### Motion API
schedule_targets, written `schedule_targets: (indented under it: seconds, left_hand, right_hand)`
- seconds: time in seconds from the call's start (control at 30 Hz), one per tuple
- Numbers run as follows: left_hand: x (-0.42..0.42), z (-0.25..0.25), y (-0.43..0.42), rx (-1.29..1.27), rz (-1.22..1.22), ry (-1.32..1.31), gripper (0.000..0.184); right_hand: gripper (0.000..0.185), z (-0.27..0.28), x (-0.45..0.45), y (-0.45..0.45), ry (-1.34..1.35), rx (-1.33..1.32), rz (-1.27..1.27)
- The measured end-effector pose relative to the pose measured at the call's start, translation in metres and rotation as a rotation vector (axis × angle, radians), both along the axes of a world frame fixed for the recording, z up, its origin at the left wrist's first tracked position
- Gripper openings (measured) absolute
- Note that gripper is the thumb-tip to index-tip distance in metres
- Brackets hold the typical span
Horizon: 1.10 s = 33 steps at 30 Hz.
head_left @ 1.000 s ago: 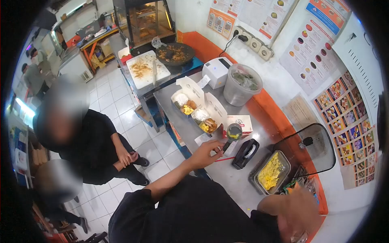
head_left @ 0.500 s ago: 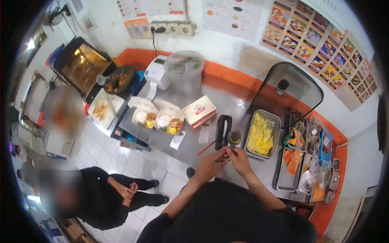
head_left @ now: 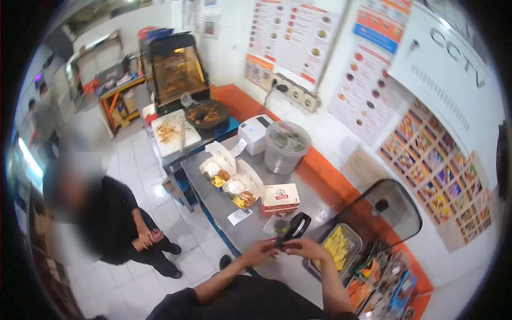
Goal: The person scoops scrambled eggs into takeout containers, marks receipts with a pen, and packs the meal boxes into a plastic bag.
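Note:
On the near side of the steel counter, my left hand (head_left: 260, 253) is held with its fingers stretched toward the right, apart from my other hand. Opposite it, my right hand (head_left: 303, 249) has its fingers loosely extended, the tips pointing left. In the gap between the fingertips is a small dark patch, too blurred to name. Just beyond stands a small clear cup (head_left: 281, 227) with something greenish in it. A black oblong device (head_left: 298, 226) is beside the cup. Neither hand visibly grips anything.
Two open meal boxes (head_left: 244, 184) and a closed carton (head_left: 280, 197) stand farther back, with a receipt (head_left: 239, 215). A metal tray (head_left: 354, 244) of yellow food is at the right. Near the wall are a label printer (head_left: 255, 133) and plastic bucket (head_left: 282, 160). Another person (head_left: 114, 218) stands left.
My view has swung left and up. My hands, together at the fingertips around something small before, are now apart. The other person remains standing with hands together.

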<state>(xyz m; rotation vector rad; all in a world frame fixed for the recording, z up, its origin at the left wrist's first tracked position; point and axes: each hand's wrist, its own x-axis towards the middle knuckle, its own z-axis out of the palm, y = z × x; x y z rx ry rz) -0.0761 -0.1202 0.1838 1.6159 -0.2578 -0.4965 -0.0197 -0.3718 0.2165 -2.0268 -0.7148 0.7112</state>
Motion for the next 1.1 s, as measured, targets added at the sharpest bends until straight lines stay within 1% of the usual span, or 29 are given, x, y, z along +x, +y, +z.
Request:
schedule_targets:
  seconds: [0.03,0.1,0.13,0.17,0.2,0.23,0.3,0.37,0.43,0.5,0.53,0.57,0.63,0.67,0.73,0.83,0.87,0.97,1.1]
  left_hand:
    - [0.000,-0.023,0.019,0.038,0.069,-0.017,0.023]
    - [-0.014,-0.022,0.065,0.116,0.213,-0.108,0.022]
    - [-0.020,-0.028,0.091,0.219,0.219,-0.134,0.021]
    - [-0.031,-0.038,0.115,0.326,0.226,-0.151,0.019]
    - [-0.044,-0.068,0.134,0.246,0.296,-0.139,0.018]
    - [-0.051,-0.093,0.149,0.172,0.367,-0.130,0.017]
    - [-0.075,-0.076,0.176,0.212,0.454,-0.092,0.017]
    - [-0.095,-0.066,0.198,0.260,0.532,-0.070,0.017]
    - [-0.108,-0.069,0.212,0.312,0.604,-0.059,0.017]
    - [-0.112,-0.058,0.224,0.306,0.689,-0.089,0.016]
    - [-0.121,-0.052,0.229,0.306,0.721,-0.083,0.016]
    - [-0.131,-0.044,0.232,0.277,0.732,-0.082,0.016]
    - [-0.129,-0.027,0.247,0.228,0.765,-0.123,0.016]
    - [-0.130,-0.032,0.252,0.244,0.778,-0.110,0.015]
    - [-0.132,-0.020,0.262,0.276,0.794,-0.070,0.016]
    - [-0.128,-0.003,0.273,0.327,0.790,-0.060,0.017]
    - [-0.126,-0.002,0.276,0.353,0.787,-0.058,0.017]
    - [-0.116,-0.010,0.282,0.284,0.791,-0.090,0.018]
    - [-0.098,0.022,0.287,0.270,0.699,-0.075,0.018]
  right_hand:
    - [0.040,0.027,0.027,0.003,-0.054,-0.036,0.155]
    - [0.041,0.051,0.108,0.007,-0.057,-0.300,0.194]
    - [0.045,0.073,0.156,0.020,-0.032,-0.338,0.230]
    - [0.055,0.102,0.178,0.042,-0.291,-0.136,0.135]
    - [0.074,0.106,0.241,0.054,-0.174,-0.174,0.139]
    - [0.081,0.149,0.260,0.087,-0.194,-0.220,0.085]
    - [0.098,0.237,0.297,0.155,-0.225,-0.313,-0.021]
    - [0.103,0.284,0.351,0.212,-0.386,-0.471,-0.137]
    - [0.104,0.328,0.376,0.262,-0.625,-0.489,-0.245]
    - [0.105,0.350,0.430,0.296,-0.791,-0.534,-0.279]
    - [0.104,0.360,0.473,0.308,-0.839,-0.502,-0.301]
    - [0.104,0.353,0.501,0.319,-0.875,-0.470,-0.320]
    - [0.104,0.378,0.462,0.349,-0.802,-0.447,-0.405]
    - [0.105,0.376,0.466,0.357,-0.776,-0.463,-0.397]
    - [0.108,0.391,0.478,0.365,-0.751,-0.502,-0.394]
    - [0.107,0.410,0.484,0.369,-0.780,-0.569,-0.376]
    - [0.106,0.418,0.485,0.369,-0.775,-0.555,-0.375]
    - [0.102,0.434,0.494,0.370,-0.852,-0.530,-0.505]
    - [0.103,0.435,0.516,0.366,-0.943,-0.502,-0.540]
